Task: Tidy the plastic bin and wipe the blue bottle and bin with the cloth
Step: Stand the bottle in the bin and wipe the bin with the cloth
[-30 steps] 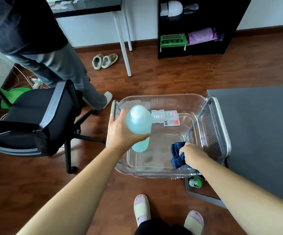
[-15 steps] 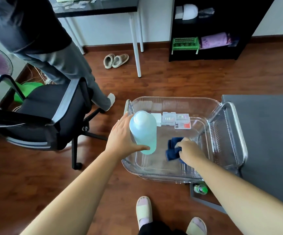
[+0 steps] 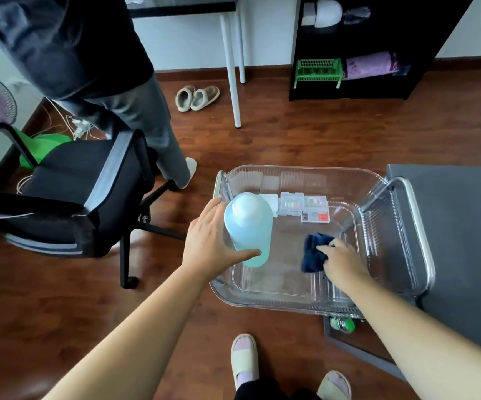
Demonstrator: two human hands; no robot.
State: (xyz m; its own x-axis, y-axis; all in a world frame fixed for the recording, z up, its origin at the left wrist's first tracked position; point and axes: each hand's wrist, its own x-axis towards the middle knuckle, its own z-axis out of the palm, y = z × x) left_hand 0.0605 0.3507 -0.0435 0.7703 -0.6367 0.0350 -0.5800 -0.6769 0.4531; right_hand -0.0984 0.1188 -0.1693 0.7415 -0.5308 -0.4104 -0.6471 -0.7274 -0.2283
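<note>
- Head view: left hand (image 3: 209,248) wraps its grip around the blue bottle (image 3: 248,226), held upright above the plastic bin (image 3: 400,255); right hand (image 3: 341,261) presses the cloth (image 3: 312,255) on the bin floor.
- I judge the bin wiping is going on; small boxes (image 3: 302,207) sit at the far wall, bottle wiping unclear.

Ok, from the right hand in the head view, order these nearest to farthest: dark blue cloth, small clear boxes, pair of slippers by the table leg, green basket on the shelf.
1. Dark blue cloth, under the right hand in the bin.
2. Small clear boxes, along the bin's far wall.
3. Pair of slippers, on the floor, far left.
4. Green basket, on the black shelf, beyond.
</note>
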